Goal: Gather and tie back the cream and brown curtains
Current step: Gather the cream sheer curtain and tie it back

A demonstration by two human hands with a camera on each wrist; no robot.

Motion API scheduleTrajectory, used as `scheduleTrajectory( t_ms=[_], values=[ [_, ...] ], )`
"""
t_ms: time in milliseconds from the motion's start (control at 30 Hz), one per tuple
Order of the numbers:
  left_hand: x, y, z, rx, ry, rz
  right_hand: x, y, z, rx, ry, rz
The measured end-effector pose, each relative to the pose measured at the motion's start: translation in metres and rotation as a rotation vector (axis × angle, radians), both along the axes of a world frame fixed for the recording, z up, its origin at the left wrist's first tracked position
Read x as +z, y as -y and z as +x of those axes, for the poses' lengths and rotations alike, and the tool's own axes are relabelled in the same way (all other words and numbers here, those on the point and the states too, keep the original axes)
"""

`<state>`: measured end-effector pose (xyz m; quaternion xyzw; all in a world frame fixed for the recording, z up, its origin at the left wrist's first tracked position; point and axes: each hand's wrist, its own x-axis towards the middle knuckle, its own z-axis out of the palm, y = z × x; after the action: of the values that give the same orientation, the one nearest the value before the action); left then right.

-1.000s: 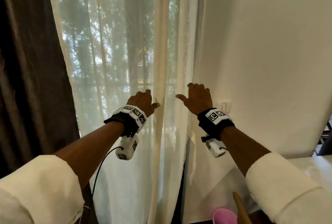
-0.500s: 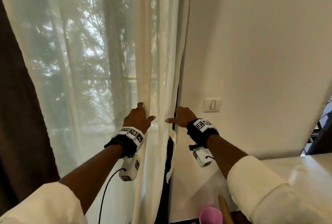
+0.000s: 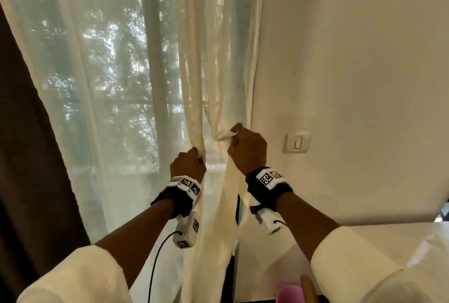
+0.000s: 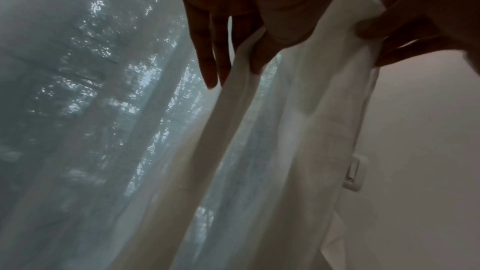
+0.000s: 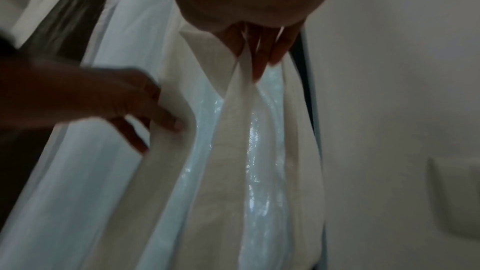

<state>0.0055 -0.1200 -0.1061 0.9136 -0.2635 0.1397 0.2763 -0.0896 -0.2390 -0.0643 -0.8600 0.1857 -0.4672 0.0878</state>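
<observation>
A sheer cream curtain (image 3: pixel 116 89) hangs across the window, and a brown curtain (image 3: pixel 26 162) hangs at its far left. My left hand (image 3: pixel 197 157) grips a vertical fold of the cream curtain. In the left wrist view the fingers (image 4: pixel 213 53) curl round that fold (image 4: pixel 249 94). A little higher and to the right, my right hand (image 3: pixel 233 135) pinches the curtain's right-hand edge. Its fingers (image 5: pixel 265 53) bunch the cream cloth (image 5: pixel 241 98) in the right wrist view. The two hands are a short gap apart, with gathered cloth hanging below them.
A light switch (image 3: pixel 297 142) sits on the bare cream wall just right of my right hand. A white surface (image 3: pixel 393 237) lies at lower right. A pink cup (image 3: pixel 290 294) and a wooden handle (image 3: pixel 308 287) stand at the bottom edge.
Both hands lay open against the curtain before; now each has closed on a fold. The right hand has risen and moved left onto the curtain's edge.
</observation>
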Motion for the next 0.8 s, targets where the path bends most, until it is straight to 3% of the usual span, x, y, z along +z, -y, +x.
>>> scheduleTrajectory(
  t_ms=[33,100,167,267,400,467,533,567,600,700,800],
  values=[
    [0.001,0.003,-0.003,-0.017,-0.015,-0.021,-0.005,0.001,0.005,0.04,-0.144,-0.025],
    [0.001,0.007,-0.006,-0.049,-0.059,-0.027,-0.018,0.001,0.013,0.116,-0.321,0.142],
    [-0.001,0.006,-0.009,-0.074,-0.111,-0.072,-0.038,-0.003,0.018,0.163,-0.364,0.315],
    [0.003,0.003,-0.014,-0.108,-0.234,-0.218,-0.054,-0.025,0.023,0.256,-0.373,0.366],
    [0.011,0.003,-0.012,-0.119,-0.131,-0.056,-0.052,-0.021,0.016,0.359,-0.415,0.412],
    [0.011,0.002,-0.006,-0.118,-0.073,-0.028,-0.051,-0.006,0.007,0.244,-0.205,0.392],
    [0.013,0.0,-0.003,-0.103,-0.076,-0.047,-0.045,0.015,0.0,-0.078,0.14,0.267],
    [0.013,-0.001,-0.004,-0.101,-0.08,-0.046,-0.041,0.023,-0.001,-0.208,0.216,0.265],
    [0.012,0.0,-0.005,-0.106,-0.081,-0.045,-0.034,0.03,0.001,-0.272,0.193,0.334],
    [0.009,0.001,-0.005,-0.121,-0.127,-0.079,-0.028,0.046,0.02,-0.256,-0.114,0.586],
    [0.005,0.004,-0.001,-0.145,-0.172,-0.118,-0.036,0.047,0.036,-0.097,-0.167,0.55]
  ],
)
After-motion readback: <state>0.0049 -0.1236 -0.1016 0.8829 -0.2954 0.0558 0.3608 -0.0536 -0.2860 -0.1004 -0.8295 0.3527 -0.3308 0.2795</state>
